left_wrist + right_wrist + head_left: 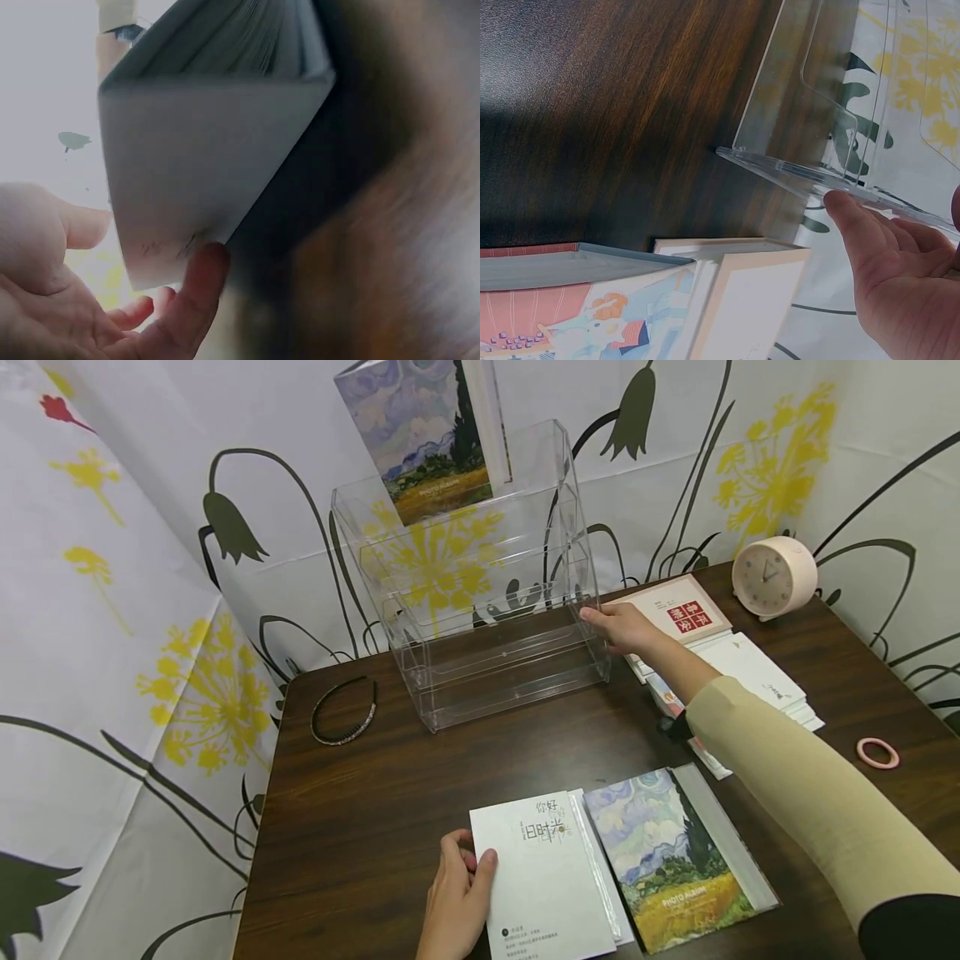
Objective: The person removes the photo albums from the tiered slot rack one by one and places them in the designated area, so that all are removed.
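My left hand (pixel 459 897) grips the left edge of a white album (pixel 547 877) on the table, its thumb on the cover. In the left wrist view the album's spine (pixel 187 165) and page ends show close by the fingers. At the back, my right hand (pixel 628 628) holds the right side panel of a clear acrylic tiered rack (pixel 517 692); in the right wrist view its fingertips (pixel 838 204) touch the panel's outer face. A painted-cover photo album (pixel 435 443) leans on the rack's top tier. A second photo album (pixel 667 864) lies right of the white one.
Several books (pixel 757 672) lie stacked right of the rack, under my right forearm. A pink alarm clock (pixel 774 577) stands at the back right, with a pink ring (pixel 877 753) nearer the right edge. Left of the rack lies a black headband (pixel 345 714). A patterned curtain hangs behind the table.
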Demonstrator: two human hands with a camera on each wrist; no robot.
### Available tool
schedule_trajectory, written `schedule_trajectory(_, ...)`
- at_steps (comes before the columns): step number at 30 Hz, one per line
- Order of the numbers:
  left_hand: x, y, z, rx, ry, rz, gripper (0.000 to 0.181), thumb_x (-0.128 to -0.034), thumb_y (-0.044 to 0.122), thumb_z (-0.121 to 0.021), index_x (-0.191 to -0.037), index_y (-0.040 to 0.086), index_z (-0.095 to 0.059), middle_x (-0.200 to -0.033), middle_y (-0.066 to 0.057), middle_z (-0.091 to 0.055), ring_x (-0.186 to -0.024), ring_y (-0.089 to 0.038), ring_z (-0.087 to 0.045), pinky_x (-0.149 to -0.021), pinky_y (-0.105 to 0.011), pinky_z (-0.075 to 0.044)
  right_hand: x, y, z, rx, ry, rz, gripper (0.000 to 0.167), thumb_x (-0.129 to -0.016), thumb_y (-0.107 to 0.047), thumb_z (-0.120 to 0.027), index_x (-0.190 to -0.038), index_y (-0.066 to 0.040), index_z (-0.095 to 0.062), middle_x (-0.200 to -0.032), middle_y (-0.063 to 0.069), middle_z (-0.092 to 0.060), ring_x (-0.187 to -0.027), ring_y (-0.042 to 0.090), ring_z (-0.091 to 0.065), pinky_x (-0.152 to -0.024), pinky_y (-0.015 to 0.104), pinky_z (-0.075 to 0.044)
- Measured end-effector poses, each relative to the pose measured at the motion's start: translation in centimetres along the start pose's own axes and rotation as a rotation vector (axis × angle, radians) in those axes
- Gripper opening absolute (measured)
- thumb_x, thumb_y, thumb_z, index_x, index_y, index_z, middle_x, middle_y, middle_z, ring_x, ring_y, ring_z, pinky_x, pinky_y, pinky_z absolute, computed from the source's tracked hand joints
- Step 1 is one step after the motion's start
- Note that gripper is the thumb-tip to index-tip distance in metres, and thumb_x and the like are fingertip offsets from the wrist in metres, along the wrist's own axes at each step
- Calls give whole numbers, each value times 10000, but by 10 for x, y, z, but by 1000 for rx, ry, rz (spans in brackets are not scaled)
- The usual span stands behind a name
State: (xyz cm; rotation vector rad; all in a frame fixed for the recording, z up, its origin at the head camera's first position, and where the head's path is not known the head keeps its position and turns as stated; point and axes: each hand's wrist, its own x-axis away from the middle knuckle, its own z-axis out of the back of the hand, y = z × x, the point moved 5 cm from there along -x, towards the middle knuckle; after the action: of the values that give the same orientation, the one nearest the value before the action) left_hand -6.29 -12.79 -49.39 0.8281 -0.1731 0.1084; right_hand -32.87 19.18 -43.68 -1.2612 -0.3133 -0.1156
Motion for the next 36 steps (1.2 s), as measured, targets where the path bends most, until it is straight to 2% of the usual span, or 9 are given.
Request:
schedule_trajectory(6, -16, 2, 14, -16, 21, -22, 493, -994, 357, -576, -1345, 69, -386, -929, -16, -471, -713, -82, -523, -607, -272, -414, 0, 0, 0, 2, 8, 6, 575, -1036, -392, -482, -1371, 75, -479, -1441, 267, -413, -1311, 404, -414, -1011, 494, -443)
schedule_trajectory(11, -34, 6, 30, -53, 50, -91, 583, -989, 433, -562, -1392, 69, -348, -1039, -71, -481, -796, -114, -554, -641, -298, -436, 0, 0, -1, 6, 18, 13, 557, -1036, -392, -482, -1322, 86, -508, -1394, 266, -436, -1277, 400, -436, -1004, 500, -448)
schedule_trajectory(16, -58, 21, 52, -74, 99, -177, 656, -978, 468, -566, -1422, 57, -311, -1157, -117, -457, -969, -241, -583, -693, -353, -482, 0, 1, -1, 21, 0, 2, 582, -1040, -388, -474, -1392, 75, -461, -1442, 268, -415, -1311, 402, -415, -1007, 502, -445)
schedule_trajectory(20, -82, 44, 73, -44, 139, -261, 626, -969, 445, -594, -1413, 85, -340, -1211, -114, -449, -1064, -270, -548, -741, -389, -509, 1, 0, -1, 28, -4, 4, 593, -1046, -376, -463, -1431, 73, -418, -1462, 277, -395, -1325, 405, -401, -1004, 504, -448)
schedule_trajectory(26, -122, 90, 106, 61, 203, -467, 524, -946, 296, -666, -1369, 86, -440, -1229, -118, -492, -1103, -245, -533, -786, -404, -542, 2, 0, -1, 30, 9, -2, 585, -1041, -392, -464, -1418, 56, -450, -1415, 258, -430, -1260, 364, -440, -994, 472, -465)
schedule_trajectory(30, -146, 124, 130, 207, 254, -567, 454, -937, 186, -679, -1325, 56, -483, -1240, -110, -537, -1123, -234, -548, -822, -402, -535, 3, 0, -1, 32, 11, 0, 594, -1037, -408, -467, -1415, 50, -458, -1393, 249, -438, -1241, 348, -447, -999, 461, -463)
schedule_trajectory(34, -169, 156, 156, 401, 273, -615, 414, -927, 119, -679, -1290, 50, -494, -1236, -109, -552, -1132, -265, -548, -833, -321, -513, 1, -1, 0, 33, 19, 3, 585, -1034, -411, -472, -1397, 49, -480, -1294, 232, -465, -1185, 331, -467, -965, 428, -491)
schedule_trajectory(36, -177, 171, 168, 473, 288, -634, 391, -930, 92, -665, -1277, 40, -492, -1237, -148, -539, -1128, -290, -543, -833, -296, -496, 0, -1, 0, 24, 21, -1, 577, -1036, -403, -474, -1398, 46, -481, -1293, 226, -468, -1195, 333, -466, -969, 436, -489)
